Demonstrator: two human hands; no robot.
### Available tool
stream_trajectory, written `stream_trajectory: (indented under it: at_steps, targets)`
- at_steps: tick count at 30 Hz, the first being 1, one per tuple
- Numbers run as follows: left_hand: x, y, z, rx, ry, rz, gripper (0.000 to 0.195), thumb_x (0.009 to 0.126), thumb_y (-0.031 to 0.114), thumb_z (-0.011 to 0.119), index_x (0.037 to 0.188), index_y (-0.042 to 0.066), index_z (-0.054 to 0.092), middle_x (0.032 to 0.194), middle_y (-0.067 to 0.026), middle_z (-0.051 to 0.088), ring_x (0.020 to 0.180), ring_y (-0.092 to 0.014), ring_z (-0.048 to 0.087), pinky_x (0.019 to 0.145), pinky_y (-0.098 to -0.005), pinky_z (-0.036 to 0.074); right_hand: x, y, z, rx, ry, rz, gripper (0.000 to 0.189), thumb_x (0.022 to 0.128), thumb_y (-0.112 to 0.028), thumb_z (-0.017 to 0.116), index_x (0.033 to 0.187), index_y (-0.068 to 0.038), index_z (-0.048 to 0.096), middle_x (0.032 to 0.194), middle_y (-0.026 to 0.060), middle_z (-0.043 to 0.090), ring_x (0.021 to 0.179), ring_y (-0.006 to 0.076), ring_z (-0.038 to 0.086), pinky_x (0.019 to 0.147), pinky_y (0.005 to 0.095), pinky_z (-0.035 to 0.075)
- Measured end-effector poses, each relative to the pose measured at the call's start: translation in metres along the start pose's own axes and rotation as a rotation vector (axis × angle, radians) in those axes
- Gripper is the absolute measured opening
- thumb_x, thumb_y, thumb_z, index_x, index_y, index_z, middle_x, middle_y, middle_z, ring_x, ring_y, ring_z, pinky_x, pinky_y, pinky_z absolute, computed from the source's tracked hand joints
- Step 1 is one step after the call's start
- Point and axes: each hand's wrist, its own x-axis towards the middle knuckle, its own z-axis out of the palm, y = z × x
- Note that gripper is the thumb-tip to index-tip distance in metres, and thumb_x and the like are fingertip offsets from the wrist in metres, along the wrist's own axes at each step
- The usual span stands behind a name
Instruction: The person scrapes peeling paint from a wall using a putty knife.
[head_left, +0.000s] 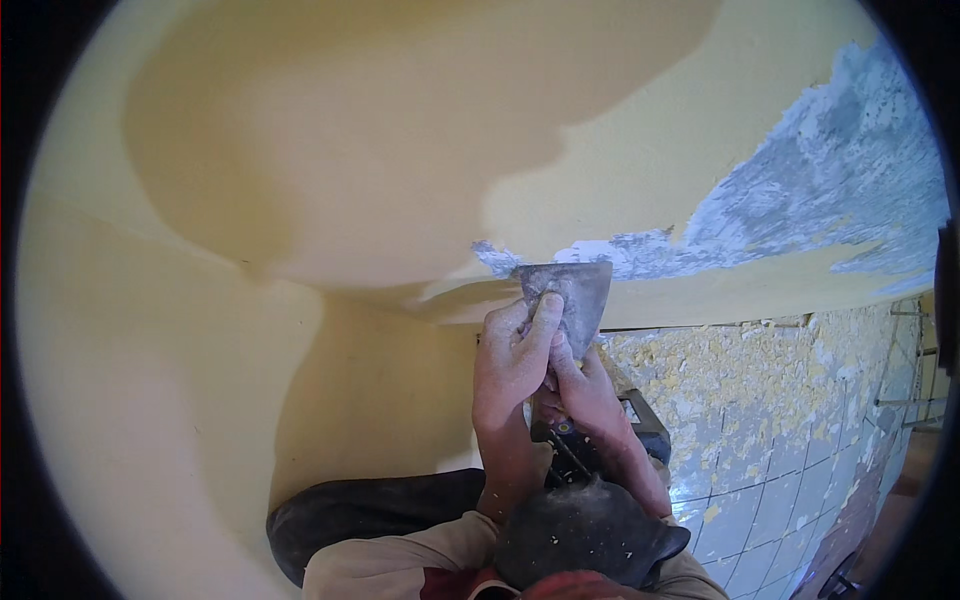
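Note:
A broad metal scraper (581, 307) lies with its blade edge against the yellow painted wall (360, 172). My left hand (514, 352) grips it from the left, the thumb pressed flat on the blade. On the right, my right hand (581, 386) is closed around its lower end, where the handle is mostly hidden by fingers. White dust coats both hands. At the blade's edge runs a strip of bared grey-white wall (637, 251), which widens into a large grey patch (832, 165) to the right.
Yellow paint flakes (705, 367) cover the tiled floor (750, 495). Beneath my forearms stands a dark object (651, 431), partly hidden. Metal rungs or bars (904, 401) stand at the far right. The wall turns a corner on the left.

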Motion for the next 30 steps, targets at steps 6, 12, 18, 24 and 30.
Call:
stream_trajectory:
  at_steps: [6,12,18,24,30]
  targets:
    - [-0.003,0.005,0.006,-0.113,-0.02,0.029,0.031,0.094,0.02,0.048,0.088,-0.007,0.06,0.078,-0.0108,0.063,0.067,-0.014,0.06,0.061,-0.0265,0.05,-0.006,-0.006,-0.003,-0.149,0.028,-0.022,0.037,0.096,-0.037,0.042,0.075,-0.007,0.044,0.056,-0.0012,0.039,0.042,0.0076,0.036,0.037,0.0235,0.029]
    - [0.001,0.004,0.007,-0.2,-0.045,-0.061,0.031,0.095,0.02,0.046,0.091,-0.007,0.058,0.079,-0.0123,0.063,0.067,-0.015,0.061,0.061,-0.0269,0.05,-0.005,-0.013,-0.002,-0.238,0.076,-0.033,0.037,0.096,-0.036,0.043,0.075,-0.006,0.046,0.057,-0.0013,0.04,0.043,0.0065,0.037,0.037,0.0224,0.028]
    - [-0.001,0.016,0.015,-0.281,0.068,-0.043,0.03,0.093,0.022,0.052,0.072,0.0,0.057,0.062,0.0013,0.053,0.052,-0.003,0.044,0.044,-0.019,0.035,0.001,-0.019,-0.005,0.012,-0.092,0.142,0.038,0.096,-0.036,0.044,0.073,-0.007,0.045,0.054,-0.0001,0.04,0.04,0.0088,0.037,0.036,0.0237,0.03]
    - [-0.005,0.029,0.012,-0.291,0.106,0.016,0.03,0.093,0.022,0.053,0.075,-0.001,0.058,0.063,0.0012,0.053,0.054,-0.003,0.044,0.046,-0.0199,0.035,0.002,-0.017,-0.001,-0.082,-0.146,0.028,0.032,0.094,-0.038,0.046,0.079,-0.01,0.043,0.058,-0.0022,0.039,0.043,0.0062,0.036,0.036,0.0238,0.03]
    - [-0.008,0.032,0.018,-0.259,0.088,0.02,0.028,0.093,0.022,0.052,0.081,-0.002,0.059,0.066,-0.0005,0.056,0.057,-0.004,0.048,0.049,-0.0208,0.04,-0.009,-0.023,0.003,-0.034,-0.114,0.051,0.033,0.097,-0.032,0.043,0.076,-0.006,0.045,0.052,-0.0003,0.04,0.04,0.0093,0.038,0.036,0.0241,0.031]
